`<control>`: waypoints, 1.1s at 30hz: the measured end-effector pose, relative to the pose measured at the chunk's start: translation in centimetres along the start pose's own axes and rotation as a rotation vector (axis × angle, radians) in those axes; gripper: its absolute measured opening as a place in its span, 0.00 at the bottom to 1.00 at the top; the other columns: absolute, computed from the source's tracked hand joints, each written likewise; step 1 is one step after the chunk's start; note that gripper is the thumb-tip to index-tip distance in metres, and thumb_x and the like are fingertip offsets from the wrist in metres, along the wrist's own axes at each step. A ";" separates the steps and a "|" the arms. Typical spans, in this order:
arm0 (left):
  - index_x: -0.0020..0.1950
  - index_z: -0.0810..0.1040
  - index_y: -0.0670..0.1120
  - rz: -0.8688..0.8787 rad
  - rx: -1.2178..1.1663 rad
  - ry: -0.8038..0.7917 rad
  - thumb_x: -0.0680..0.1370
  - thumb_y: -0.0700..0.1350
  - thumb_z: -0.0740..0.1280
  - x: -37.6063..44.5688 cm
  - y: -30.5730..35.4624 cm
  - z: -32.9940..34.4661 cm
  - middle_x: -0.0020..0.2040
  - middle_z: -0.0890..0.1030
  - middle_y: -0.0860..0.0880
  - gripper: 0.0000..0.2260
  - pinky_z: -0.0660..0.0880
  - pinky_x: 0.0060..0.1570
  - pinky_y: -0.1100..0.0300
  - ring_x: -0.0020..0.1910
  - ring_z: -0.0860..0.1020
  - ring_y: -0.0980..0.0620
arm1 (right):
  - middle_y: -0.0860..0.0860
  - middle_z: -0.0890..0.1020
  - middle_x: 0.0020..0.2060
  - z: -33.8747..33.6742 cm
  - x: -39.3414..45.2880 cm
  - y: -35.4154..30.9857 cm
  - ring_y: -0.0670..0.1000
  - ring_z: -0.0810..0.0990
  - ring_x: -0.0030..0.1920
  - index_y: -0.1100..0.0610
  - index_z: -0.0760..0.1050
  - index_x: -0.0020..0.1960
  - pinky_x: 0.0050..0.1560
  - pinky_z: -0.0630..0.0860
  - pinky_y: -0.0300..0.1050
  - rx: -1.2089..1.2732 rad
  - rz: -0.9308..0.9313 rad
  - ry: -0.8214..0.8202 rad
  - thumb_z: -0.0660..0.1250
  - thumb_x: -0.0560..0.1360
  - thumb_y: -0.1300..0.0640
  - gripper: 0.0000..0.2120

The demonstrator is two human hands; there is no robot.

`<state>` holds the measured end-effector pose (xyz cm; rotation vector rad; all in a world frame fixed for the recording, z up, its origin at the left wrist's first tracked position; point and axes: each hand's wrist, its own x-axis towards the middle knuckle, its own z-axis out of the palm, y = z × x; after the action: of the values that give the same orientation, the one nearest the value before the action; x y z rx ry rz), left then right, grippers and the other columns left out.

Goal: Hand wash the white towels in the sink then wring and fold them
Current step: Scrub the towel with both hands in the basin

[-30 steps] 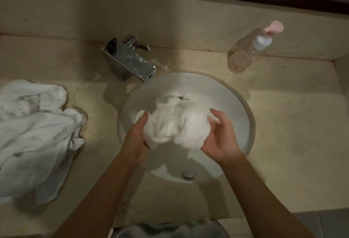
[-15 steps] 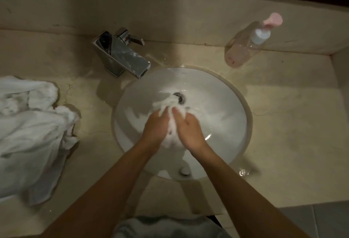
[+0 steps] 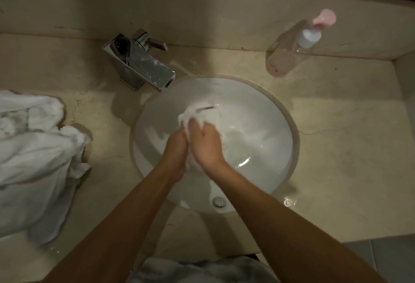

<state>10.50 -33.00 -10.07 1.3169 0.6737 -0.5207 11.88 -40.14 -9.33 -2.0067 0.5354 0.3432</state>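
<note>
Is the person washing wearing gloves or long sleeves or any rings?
No gloves: the left hand and right hand are both bare. No sleeves show either; both forearms are uncovered all the way to the bottom edge of the picture. No watch or bracelet shows on either wrist. The picture is dim and a little blurred, so a thin ring on the fingers cannot be ruled out.

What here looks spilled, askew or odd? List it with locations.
Water is spilled on the counter: a small puddle at the sink rim's near right. The pump bottle leans tilted against the back wall. Towels lie heaped, unfolded, at left. Nothing looks damaged.
</note>
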 end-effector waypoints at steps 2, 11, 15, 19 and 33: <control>0.55 0.80 0.45 -0.052 0.166 -0.058 0.84 0.55 0.55 -0.9 -0.6 0.4 0.47 0.84 0.46 0.19 0.78 0.55 0.51 0.50 0.82 0.46 | 0.64 0.83 0.53 -1.0 2.3 0.0 0.64 0.81 0.55 0.65 0.79 0.57 0.59 0.76 0.58 0.061 0.229 0.053 0.52 0.77 0.42 0.29; 0.66 0.73 0.50 0.071 0.145 0.215 0.75 0.42 0.63 1.1 -1.3 -3.9 0.61 0.80 0.45 0.19 0.77 0.57 0.51 0.58 0.79 0.45 | 0.64 0.83 0.54 -5.7 -1.2 5.0 0.58 0.84 0.52 0.70 0.77 0.61 0.53 0.82 0.50 0.973 0.465 -0.216 0.59 0.75 0.65 0.18; 0.49 0.83 0.41 -0.264 -0.421 -0.085 0.76 0.44 0.62 0.8 -1.2 -7.8 0.46 0.82 0.43 0.12 0.71 0.49 0.56 0.48 0.79 0.46 | 0.63 0.77 0.65 -9.7 -1.3 8.7 0.62 0.77 0.65 0.70 0.69 0.71 0.69 0.71 0.56 1.235 0.546 -0.155 0.52 0.70 0.67 0.30; 0.62 0.80 0.41 -0.367 -0.438 -0.287 0.78 0.51 0.65 -0.3 -1.3 -5.8 0.58 0.81 0.41 0.18 0.78 0.57 0.50 0.58 0.79 0.43 | 0.63 0.80 0.61 -9.7 -2.2 5.7 0.60 0.80 0.61 0.66 0.72 0.70 0.67 0.73 0.55 1.170 0.429 -0.393 0.61 0.76 0.57 0.24; 0.56 0.79 0.47 0.062 0.208 0.061 0.82 0.48 0.60 -0.3 -0.9 0.2 0.50 0.83 0.47 0.10 0.77 0.45 0.67 0.46 0.81 0.54 | 0.56 0.84 0.50 -1.2 -0.5 1.6 0.56 0.81 0.52 0.61 0.79 0.55 0.57 0.77 0.51 0.110 0.052 -0.021 0.57 0.77 0.45 0.22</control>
<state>9.71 -33.34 -10.47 1.5497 0.6393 -0.5122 10.67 -41.71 -9.79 -1.8835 0.5817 0.3590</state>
